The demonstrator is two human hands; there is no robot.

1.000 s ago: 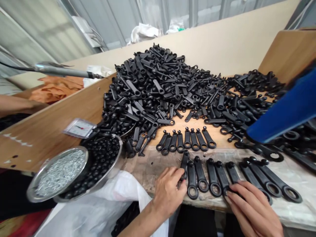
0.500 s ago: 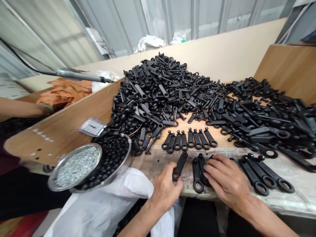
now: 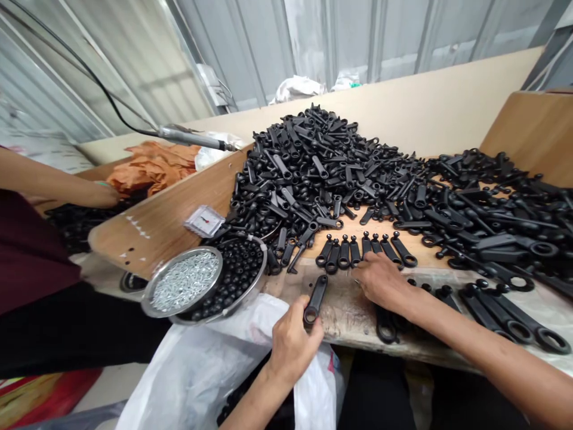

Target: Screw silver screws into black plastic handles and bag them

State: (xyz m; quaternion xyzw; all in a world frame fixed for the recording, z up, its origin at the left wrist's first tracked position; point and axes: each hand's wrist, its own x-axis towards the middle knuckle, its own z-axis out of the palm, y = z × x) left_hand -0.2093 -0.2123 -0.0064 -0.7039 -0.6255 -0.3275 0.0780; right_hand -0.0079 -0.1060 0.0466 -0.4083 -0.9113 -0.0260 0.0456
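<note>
Gap beside left hand (image 3: 293,340), heap (image 3: 322,164) beyond (seemingly dense)

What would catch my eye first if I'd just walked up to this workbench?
Probably the great heap of black parts across the middle of the bench. Nearer, on the left, silvery bits gleam beside black balls. In front, the left hand holds one ring-ended piece.

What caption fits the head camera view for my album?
Left hand holding a black part, right hand at a neat row, big black heap behind.
</note>
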